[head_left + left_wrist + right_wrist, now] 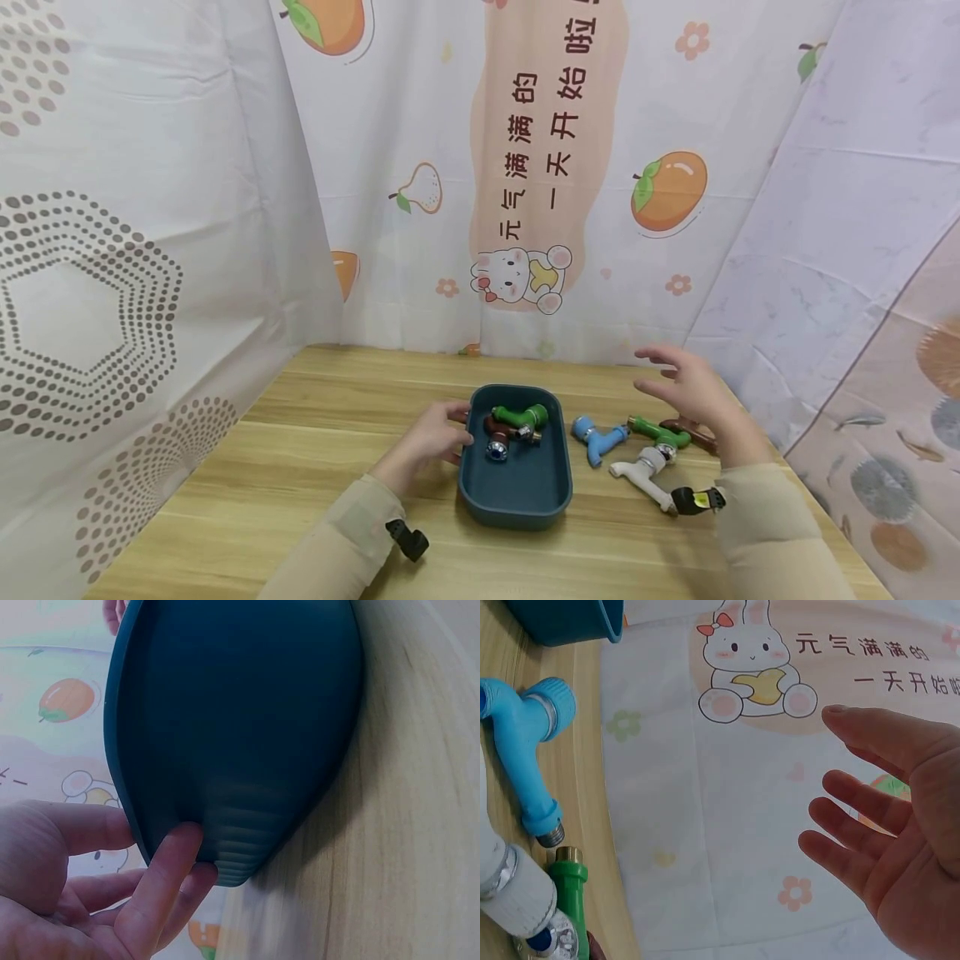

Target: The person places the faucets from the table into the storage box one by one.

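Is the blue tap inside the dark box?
No, the blue tap lies on the wooden table, outside the dark box.

Two lines of Chinese characters are printed in dark brown on the peach-coloured patch (534,192) of the curtain (435,83): "元气满满的" and, beside it, "一天开始啦", followed by a mark cut off at the top edge. They run upward in the head view and level in the right wrist view, where the second line is cropped at "啦". The left wrist view catches just a few strokes, unreadable; any lettering on the yellow sticker (702,500) of the black wrist strap (684,501) is too small to read
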A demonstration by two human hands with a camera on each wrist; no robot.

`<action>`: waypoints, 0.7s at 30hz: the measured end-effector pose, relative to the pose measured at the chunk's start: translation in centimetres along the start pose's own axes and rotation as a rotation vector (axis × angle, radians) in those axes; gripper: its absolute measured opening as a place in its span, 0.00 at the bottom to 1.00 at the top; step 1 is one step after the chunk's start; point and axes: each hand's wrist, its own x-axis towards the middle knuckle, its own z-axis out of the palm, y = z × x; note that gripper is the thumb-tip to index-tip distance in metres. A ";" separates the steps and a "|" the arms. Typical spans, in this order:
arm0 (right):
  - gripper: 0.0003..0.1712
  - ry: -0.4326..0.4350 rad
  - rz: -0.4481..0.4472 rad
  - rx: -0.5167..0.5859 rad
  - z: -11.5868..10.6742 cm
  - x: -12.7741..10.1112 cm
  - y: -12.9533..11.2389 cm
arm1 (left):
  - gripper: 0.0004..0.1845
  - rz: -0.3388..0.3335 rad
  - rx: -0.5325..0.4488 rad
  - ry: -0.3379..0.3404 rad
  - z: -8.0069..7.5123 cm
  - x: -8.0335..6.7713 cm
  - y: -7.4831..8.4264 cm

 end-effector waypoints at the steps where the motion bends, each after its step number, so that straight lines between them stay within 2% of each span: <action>1: 0.31 0.003 0.001 0.000 -0.1 -0.1 0.1 | 0.36 0.002 -0.001 -0.001 0.0 0.0 0.0; 7: 0.30 0.033 -0.019 0.009 -0.3 -0.8 1.0 | 0.36 0.006 0.002 -0.011 0.0 -0.1 0.0; 14: 0.33 0.009 0.030 -0.006 -0.4 -1.5 1.6 | 0.36 -0.002 0.010 -0.004 0.0 -0.2 0.1; 21: 0.35 -0.011 0.104 0.025 -0.2 -2.1 2.6 | 0.36 0.001 0.010 -0.004 0.0 -0.3 0.2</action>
